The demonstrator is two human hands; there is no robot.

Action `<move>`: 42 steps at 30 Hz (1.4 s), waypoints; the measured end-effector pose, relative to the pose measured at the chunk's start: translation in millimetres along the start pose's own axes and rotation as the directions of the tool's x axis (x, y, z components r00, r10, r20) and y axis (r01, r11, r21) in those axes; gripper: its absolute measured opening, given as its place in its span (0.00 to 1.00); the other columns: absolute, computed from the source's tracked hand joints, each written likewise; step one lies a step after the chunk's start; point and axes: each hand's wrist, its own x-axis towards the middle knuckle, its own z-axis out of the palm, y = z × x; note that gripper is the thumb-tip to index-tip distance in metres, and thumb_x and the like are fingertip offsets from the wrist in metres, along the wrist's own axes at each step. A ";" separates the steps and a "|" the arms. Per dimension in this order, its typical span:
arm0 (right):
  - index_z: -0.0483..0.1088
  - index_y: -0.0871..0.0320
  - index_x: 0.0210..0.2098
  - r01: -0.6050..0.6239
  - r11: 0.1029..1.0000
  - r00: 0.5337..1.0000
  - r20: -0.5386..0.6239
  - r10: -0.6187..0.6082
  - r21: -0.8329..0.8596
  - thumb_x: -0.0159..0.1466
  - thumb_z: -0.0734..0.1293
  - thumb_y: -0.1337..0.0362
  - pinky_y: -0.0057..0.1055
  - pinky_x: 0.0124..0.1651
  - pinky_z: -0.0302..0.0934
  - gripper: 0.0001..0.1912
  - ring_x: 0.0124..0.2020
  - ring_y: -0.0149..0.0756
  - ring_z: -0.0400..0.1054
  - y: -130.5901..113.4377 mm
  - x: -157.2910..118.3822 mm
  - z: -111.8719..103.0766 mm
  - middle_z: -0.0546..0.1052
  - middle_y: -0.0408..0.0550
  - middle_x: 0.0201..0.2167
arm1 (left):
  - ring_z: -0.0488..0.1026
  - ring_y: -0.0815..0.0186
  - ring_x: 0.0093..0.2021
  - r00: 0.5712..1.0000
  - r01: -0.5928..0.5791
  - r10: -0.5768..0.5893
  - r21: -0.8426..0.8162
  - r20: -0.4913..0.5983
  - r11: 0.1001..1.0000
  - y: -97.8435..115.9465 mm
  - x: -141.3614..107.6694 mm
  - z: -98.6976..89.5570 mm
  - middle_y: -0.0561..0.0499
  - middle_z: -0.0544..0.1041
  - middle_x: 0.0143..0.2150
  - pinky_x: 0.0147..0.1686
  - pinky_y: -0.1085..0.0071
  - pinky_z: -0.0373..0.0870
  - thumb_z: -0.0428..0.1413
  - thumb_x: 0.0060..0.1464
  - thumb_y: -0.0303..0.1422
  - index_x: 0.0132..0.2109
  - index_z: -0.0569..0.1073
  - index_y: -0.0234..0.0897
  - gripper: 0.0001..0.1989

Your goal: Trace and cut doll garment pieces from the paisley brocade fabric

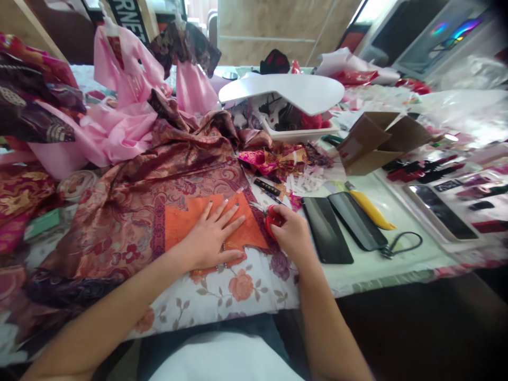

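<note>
My left hand (210, 233) lies flat with fingers spread on a piece of orange fabric (248, 225), which rests on a wide paisley brocade cloth (190, 182) in red and rust tones. My right hand (291, 233) is closed around red-handled scissors (272, 221) at the orange piece's right edge. The blades are mostly hidden, and the fingers cover part of the handles. The orange piece has an uneven, cut-looking outline. Under the hands and cloth lies a floral-printed bedsheet (238, 291).
To the right lie black phone-like slabs (326, 230), a yellow tool (371, 210), a dark cord (400, 244) and brown cardboard (381, 143). Behind are brocade scraps (273, 161), a white tray (297, 132) of clutter and pink garments (123, 79). Folded fabrics pile up at left.
</note>
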 end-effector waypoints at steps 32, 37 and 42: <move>0.64 0.56 0.37 0.495 0.865 0.831 0.333 -0.446 -0.078 0.55 0.66 0.72 0.47 0.55 0.60 0.12 0.52 0.48 0.66 -29.2 -8.0 31.1 0.74 0.56 0.50 | 0.39 0.56 0.70 0.984 0.167 -0.171 0.078 0.043 0.983 -42.9 -60.3 -21.2 0.45 0.44 0.71 0.65 0.50 0.35 0.39 0.59 0.57 0.68 0.48 0.41 0.37; 0.64 0.57 0.38 0.480 0.873 0.840 0.333 -0.428 -0.087 0.55 0.66 0.72 0.46 0.53 0.61 0.12 0.52 0.49 0.66 -29.6 -8.6 31.7 0.73 0.58 0.51 | 0.39 0.57 0.70 0.984 0.167 -0.171 0.074 0.047 0.983 -44.7 -59.2 -22.0 0.44 0.45 0.71 0.65 0.50 0.34 0.38 0.59 0.57 0.68 0.49 0.41 0.38; 0.64 0.56 0.38 0.492 0.867 0.832 0.335 -0.442 -0.078 0.55 0.66 0.73 0.46 0.53 0.60 0.12 0.52 0.49 0.66 -28.1 -8.2 31.1 0.73 0.57 0.50 | 0.38 0.56 0.70 0.985 0.157 -0.162 0.080 0.059 0.984 -44.1 -59.6 -22.2 0.44 0.44 0.71 0.65 0.49 0.34 0.39 0.58 0.58 0.68 0.48 0.41 0.39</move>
